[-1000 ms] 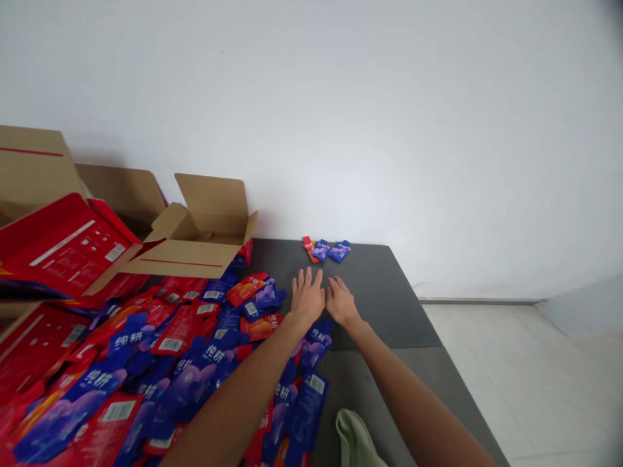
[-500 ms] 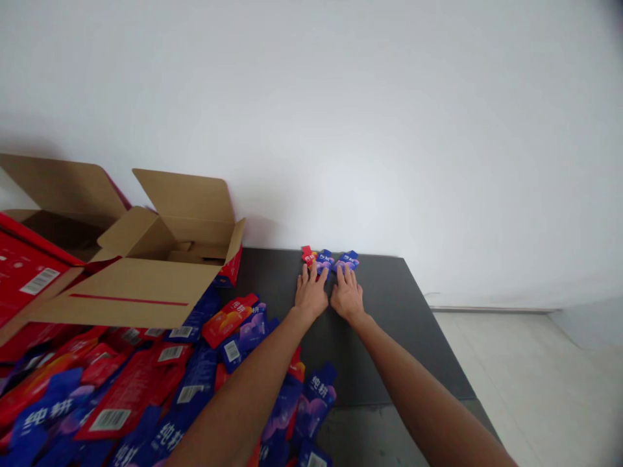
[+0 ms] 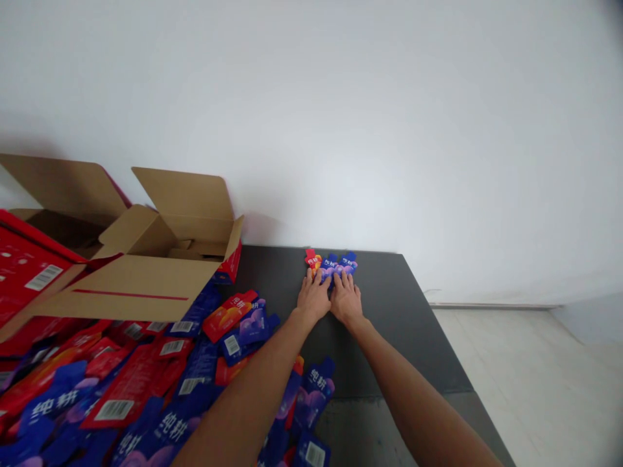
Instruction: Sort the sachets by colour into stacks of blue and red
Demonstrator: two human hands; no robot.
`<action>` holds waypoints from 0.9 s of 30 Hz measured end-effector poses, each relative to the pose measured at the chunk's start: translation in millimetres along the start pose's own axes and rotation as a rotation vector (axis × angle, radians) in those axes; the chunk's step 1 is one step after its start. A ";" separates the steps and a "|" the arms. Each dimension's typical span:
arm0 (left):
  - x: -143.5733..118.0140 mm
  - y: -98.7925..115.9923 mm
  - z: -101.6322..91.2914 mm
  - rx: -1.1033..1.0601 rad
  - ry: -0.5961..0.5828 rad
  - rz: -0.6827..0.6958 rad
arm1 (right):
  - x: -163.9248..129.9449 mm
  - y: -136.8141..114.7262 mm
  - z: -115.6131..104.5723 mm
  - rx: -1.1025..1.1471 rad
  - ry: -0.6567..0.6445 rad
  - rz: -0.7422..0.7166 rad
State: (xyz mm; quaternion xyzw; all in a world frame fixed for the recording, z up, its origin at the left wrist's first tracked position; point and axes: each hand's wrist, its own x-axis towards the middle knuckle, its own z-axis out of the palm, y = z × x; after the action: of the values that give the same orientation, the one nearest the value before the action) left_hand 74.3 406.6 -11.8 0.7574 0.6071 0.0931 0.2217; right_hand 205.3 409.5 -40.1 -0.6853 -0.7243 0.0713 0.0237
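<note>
Far back on the dark table, a red pouch (image 3: 312,259), a middle blue pouch (image 3: 328,264) and a right blue pouch (image 3: 348,259) lie side by side. My left hand (image 3: 313,297) rests with spread fingers over the lower parts of the red and middle pouches. Beside it, nearly touching, my right hand (image 3: 346,300) has its fingers stretched onto the right blue pouch. Both hands hide the lower ends of the pouches. A heap of red and blue pouches (image 3: 117,389) covers the table at the left, partly behind my left forearm.
An open cardboard box (image 3: 204,230) stands at the back left, its front flap over the heap. Another open red box (image 3: 29,272) is left of it. The dark table (image 3: 403,311) meets a white wall (image 3: 389,130); pale floor (image 3: 511,363) lies past its right edge.
The red and middle pouches have shifted slightly right, closing the gap to the right blue pouch. My left hand has slid a little right with them.
</note>
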 end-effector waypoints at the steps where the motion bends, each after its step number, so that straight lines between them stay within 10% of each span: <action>1: -5.2 1.7 1.0 -0.001 0.000 0.004 | -7.1 0.2 -0.4 0.004 -0.002 -0.004; 27: -195.4 69.8 59.7 0.101 0.029 0.242 | -238.0 37.9 -37.8 -0.115 -0.032 -0.018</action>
State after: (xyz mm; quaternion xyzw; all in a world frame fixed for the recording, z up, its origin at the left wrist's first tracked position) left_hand 112.1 194.1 -8.2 0.8338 0.5184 0.0992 0.1617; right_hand 262.0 176.9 7.2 -0.6777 -0.7337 0.0405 -0.0266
